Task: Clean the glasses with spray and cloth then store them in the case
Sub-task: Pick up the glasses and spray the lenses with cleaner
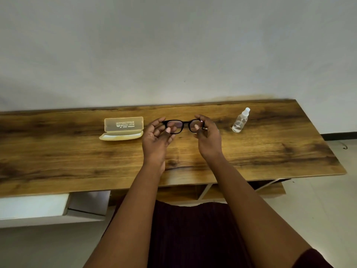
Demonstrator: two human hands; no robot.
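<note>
Black-framed glasses (183,125) are held up over the wooden table (77,157), lenses facing me. My left hand (157,139) grips the left end of the frame and my right hand (207,138) grips the right end. A translucent yellowish case (122,130) lies open to the left of the hands, lid standing up, with a pale lining or cloth inside that I cannot make out. A small clear spray bottle (240,120) with a white cap lies tilted on the table to the right. No separate cloth is visible.
The table's back edge meets a plain white wall (173,45). Its right end stops near a pale floor (328,209). Below the front edge are white drawers (48,207) on the left and open shelves (212,190) in the middle.
</note>
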